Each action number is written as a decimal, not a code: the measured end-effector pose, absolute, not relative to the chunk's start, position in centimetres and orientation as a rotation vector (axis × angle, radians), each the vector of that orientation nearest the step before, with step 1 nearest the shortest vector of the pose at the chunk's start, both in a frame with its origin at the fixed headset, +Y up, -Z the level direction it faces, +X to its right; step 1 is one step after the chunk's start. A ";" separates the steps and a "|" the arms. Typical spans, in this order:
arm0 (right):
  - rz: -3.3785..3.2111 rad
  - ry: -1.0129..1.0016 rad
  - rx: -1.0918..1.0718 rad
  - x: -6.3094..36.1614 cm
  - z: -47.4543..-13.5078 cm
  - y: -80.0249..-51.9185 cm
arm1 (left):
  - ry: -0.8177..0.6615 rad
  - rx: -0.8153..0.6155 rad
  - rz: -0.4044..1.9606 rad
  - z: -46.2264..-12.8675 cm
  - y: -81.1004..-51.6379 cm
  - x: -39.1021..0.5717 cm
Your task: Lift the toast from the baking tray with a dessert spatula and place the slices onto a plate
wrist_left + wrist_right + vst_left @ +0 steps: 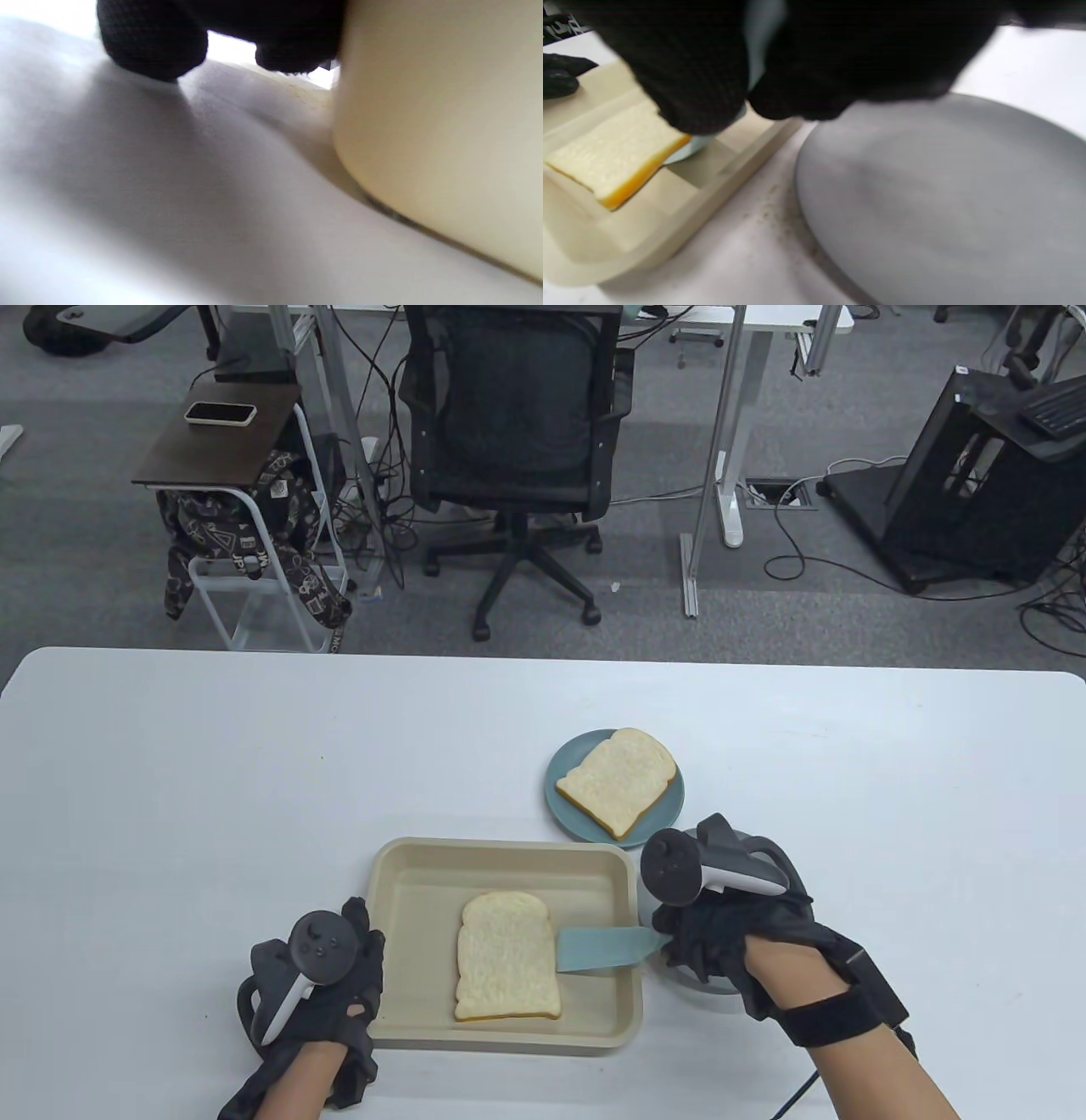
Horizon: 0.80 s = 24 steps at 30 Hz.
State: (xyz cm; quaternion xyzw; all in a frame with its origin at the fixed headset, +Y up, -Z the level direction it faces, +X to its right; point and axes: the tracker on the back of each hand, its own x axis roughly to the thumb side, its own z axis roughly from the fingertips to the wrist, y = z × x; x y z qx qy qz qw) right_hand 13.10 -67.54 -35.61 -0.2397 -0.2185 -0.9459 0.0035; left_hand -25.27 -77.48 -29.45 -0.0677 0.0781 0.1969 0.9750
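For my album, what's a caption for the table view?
Right hand slides the spatula under tray toast; left hand steadies it.

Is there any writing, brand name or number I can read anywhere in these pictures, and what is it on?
Nothing can be read for certain.
Patterned cloth hanging on the white rack: white marks, perhaps letters, too small to read.
Toast, baking tray, plate, spatula, gloves: no text.

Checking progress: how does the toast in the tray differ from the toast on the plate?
The tray toast lies flat in the beige tray, squared to it; the plate toast sits angled on the blue plate, overhanging its rim. The spatula touches only the tray toast. Both are pale, similar slices.
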 end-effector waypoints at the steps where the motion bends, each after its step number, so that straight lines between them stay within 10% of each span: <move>1: -2.962 -0.678 -0.755 12.8 -35.6 -67.8 | 0.158 -0.137 0.396 -29.4 -77.5 -25.3; 24: -3.075 -0.481 -0.866 6.8 -33.2 -70.6 | 0.161 -0.137 0.391 -29.4 -77.6 -25.2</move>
